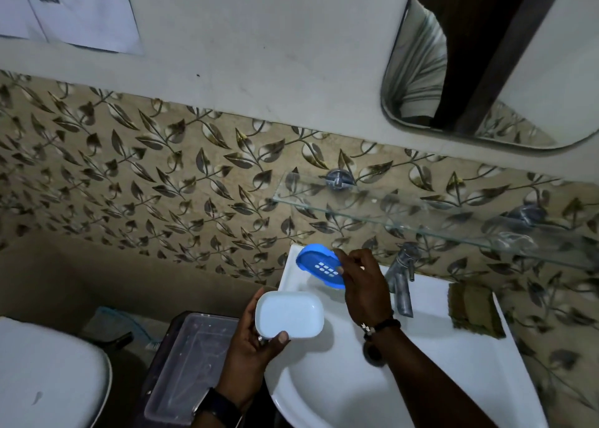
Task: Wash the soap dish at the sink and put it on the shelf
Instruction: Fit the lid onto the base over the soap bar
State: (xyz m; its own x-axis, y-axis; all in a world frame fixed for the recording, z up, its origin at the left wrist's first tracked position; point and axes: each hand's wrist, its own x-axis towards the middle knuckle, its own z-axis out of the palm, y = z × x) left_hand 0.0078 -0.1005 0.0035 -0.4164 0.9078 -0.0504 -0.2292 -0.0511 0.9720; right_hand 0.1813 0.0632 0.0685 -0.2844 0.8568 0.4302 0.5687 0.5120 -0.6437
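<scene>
Fingers and thumb of the left hand (256, 340) clamp the white soap dish base (289, 314) by its near and left edges, holding it over the left rim of the sink (453, 346). Just beyond and to the right, the right hand (364, 285) pinches the blue slotted insert (319, 264) at its right edge, tilted, above the sink's far left corner. Farther right stand the tap (401, 278) and, above it, the glass shelf (421, 213).

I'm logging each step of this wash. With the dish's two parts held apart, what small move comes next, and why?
Probably carry the blue insert, pinched in the right hand, under the tap. No water shows yet, and the left hand holds the white tray beside the sink.
</scene>
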